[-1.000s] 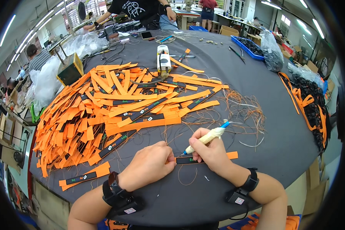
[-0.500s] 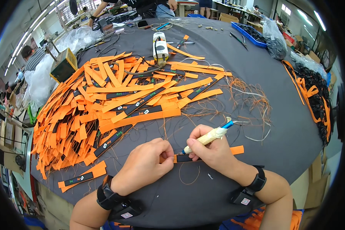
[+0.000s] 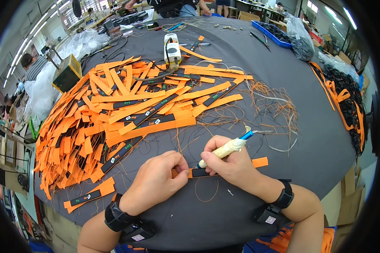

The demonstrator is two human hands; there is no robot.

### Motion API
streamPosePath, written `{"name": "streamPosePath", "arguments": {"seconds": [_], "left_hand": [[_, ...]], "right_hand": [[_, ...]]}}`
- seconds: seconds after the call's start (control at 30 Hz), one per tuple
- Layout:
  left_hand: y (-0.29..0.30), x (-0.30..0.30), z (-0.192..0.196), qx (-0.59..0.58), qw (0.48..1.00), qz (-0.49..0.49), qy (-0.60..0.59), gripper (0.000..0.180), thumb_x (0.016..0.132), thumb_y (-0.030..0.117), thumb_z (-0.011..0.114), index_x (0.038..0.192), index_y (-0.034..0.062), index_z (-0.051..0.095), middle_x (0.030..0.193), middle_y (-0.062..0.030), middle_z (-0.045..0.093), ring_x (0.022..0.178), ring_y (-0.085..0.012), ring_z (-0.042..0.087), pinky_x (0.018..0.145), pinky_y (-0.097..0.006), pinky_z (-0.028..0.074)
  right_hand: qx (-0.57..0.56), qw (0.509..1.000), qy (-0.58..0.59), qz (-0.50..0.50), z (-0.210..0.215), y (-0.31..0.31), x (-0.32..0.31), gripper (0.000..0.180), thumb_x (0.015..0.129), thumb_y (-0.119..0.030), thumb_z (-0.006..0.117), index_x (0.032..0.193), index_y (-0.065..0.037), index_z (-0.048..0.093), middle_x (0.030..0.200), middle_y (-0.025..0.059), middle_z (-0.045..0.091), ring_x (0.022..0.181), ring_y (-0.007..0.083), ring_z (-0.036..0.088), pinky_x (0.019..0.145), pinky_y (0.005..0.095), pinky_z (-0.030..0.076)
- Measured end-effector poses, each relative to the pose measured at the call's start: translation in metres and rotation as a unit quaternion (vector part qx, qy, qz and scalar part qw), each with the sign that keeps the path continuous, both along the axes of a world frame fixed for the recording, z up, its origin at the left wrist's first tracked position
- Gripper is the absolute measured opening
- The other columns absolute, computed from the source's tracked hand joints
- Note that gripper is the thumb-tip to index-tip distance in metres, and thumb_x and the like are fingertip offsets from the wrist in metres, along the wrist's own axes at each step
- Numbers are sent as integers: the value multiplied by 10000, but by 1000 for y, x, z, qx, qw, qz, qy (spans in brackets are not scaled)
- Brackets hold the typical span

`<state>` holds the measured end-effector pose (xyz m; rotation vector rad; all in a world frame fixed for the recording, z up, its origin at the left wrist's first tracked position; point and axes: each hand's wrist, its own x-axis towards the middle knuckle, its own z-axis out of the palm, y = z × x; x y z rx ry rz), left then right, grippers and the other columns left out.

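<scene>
Now, strip: one orange strip (image 3: pixel 261 162) with a black middle part lies flat on the worktop (image 3: pixel 316 139), between the two hands and partly under them; its right orange end shows free beside the right hand.
Left hand: the left hand (image 3: pixel 158 182) is curled, and its fingertips (image 3: pixel 182 172) press on the left end of the strip and pin it to the worktop.
Right hand: the right hand (image 3: pixel 229 164) is closed around a tool (image 3: pixel 223 149) like a pen, with pale tape around the handle and a blue part at the upper end; the lower tip of the tool touches the black part of the strip, just beside the left fingertips.
Wrists: each wrist has a black band with a small black box.
Pile: a big pile of orange strips (image 3: pixel 114 114) covers the left half of the worktop, near the left hand but apart from it; one single strip lies at the near left edge.
Threads: thin orange threads (image 3: pixel 278 101) lie loose behind the hands and also close to them.
Worktop: it is round and dark grey; further back stand a small white device (image 3: pixel 172 47) with a cable and a blue tray (image 3: pixel 270 31).
Right edge: a heap of black and orange straps (image 3: pixel 346 101) lies well apart from the hands.
Room: it is a workshop with long ceiling lamps; other persons work at the far side and at the left.
</scene>
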<state>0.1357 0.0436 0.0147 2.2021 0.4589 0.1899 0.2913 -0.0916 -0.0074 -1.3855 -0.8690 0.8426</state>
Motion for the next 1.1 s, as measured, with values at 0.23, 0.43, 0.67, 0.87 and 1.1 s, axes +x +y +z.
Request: {"name": "streamPosePath", "arguments": {"seconds": [0.23, 0.43, 0.67, 0.87, 1.1], "left_hand": [[0, -1, 1, -3, 1000, 6, 0, 100, 830, 73, 668, 836, -13, 618, 756, -52, 562, 593, -105, 523, 548, -265, 427], [1, -1, 1, 0, 1000, 3, 13, 110, 835, 83, 664, 839, -18, 621, 737, -52, 572, 585, -98, 519, 539, -266, 426], [3, -2, 0, -1, 1000, 0, 23, 117, 839, 99, 657, 843, -15, 629, 662, -31, 559, 573, -81, 505, 525, -258, 415], [1, -2, 3, -3, 1000, 7, 25, 124, 838, 111, 658, 849, -10, 634, 647, -23, 552, 569, -79, 496, 522, -254, 408], [1, -2, 2, -9, 1000, 6, 11, 125, 836, 112, 661, 850, -10, 634, 651, -25, 556, 570, -81, 498, 525, -253, 412]], "right_hand": [[-4, 1000, 6, 4, 0, 1, 0, 146, 926, -138, 661, 860, -29, 590, 713, -3, 617, 574, 25, 518, 486, 199, 399], [-4, 997, 69, -21, 5, 0, -2, 143, 915, -136, 659, 850, -30, 589, 712, -4, 617, 574, 25, 523, 484, 196, 397], [-2, 1000, 12, 16, 1, -2, 1, 126, 903, -117, 658, 834, -32, 594, 713, -13, 609, 592, 24, 514, 508, 206, 401], [-3, 1000, 5, 29, 1, -1, 1, 118, 899, -103, 658, 830, -30, 597, 709, -26, 593, 620, 17, 488, 527, 207, 384], [-7, 1000, -4, 29, 2, -2, 0, 113, 899, -100, 657, 834, -30, 597, 709, -25, 594, 617, 18, 493, 524, 209, 390]]}}
